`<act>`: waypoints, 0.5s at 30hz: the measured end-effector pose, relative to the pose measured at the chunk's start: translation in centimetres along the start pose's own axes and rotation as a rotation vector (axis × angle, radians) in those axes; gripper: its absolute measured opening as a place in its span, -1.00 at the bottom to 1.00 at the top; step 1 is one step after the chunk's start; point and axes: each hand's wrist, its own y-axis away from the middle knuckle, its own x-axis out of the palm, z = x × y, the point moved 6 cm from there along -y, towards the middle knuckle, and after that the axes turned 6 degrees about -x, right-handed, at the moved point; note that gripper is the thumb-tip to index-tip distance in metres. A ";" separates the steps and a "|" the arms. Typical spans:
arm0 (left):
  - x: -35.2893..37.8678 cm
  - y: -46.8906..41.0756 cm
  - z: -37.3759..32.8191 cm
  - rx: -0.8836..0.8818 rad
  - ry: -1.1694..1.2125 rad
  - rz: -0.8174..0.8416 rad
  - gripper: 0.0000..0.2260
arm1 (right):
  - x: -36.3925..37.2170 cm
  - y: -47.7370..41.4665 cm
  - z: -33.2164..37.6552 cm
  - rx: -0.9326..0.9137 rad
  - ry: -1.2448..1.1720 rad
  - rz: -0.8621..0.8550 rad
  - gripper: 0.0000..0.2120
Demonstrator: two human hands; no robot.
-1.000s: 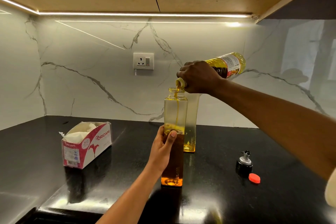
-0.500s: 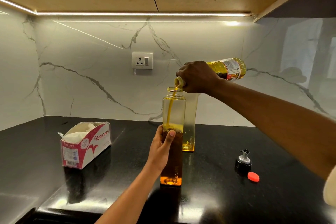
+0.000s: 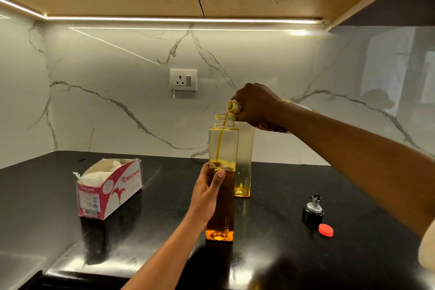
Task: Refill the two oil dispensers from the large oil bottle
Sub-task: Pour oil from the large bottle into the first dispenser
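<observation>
A tall square glass oil dispenser [image 3: 223, 146] stands open-topped on the black counter, a bit over half full of amber oil. My left hand [image 3: 207, 193] grips its middle. My right hand [image 3: 257, 106] holds the large oil bottle [image 3: 233, 105] tipped over the dispenser's mouth; only the bottle's yellow neck shows, the body is hidden behind my hand and arm. A thin stream of oil runs from the neck into the dispenser. A second glass dispenser [image 3: 244, 162] stands just behind, with a little oil at its bottom.
A black and silver pourer cap [image 3: 313, 209] and an orange bottle cap [image 3: 326, 230] lie at the right on the counter [image 3: 353, 195]. An open red and white tissue box [image 3: 110, 187] sits at the left. A wall socket [image 3: 183, 79] is on the marble backsplash.
My right hand has tipped the large bottle lower, so its body has dropped out of sight behind my arm. The oil level in the front dispenser has risen slightly.
</observation>
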 end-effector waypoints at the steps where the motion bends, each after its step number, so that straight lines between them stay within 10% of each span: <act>1: 0.0 0.0 0.0 -0.001 0.006 0.000 -0.27 | 0.0 0.1 0.0 0.005 -0.009 0.000 -0.71; 15: 0.0 0.0 -0.1 0.011 -0.005 0.009 -0.23 | 0.6 0.6 -0.6 0.066 -0.074 0.007 -0.74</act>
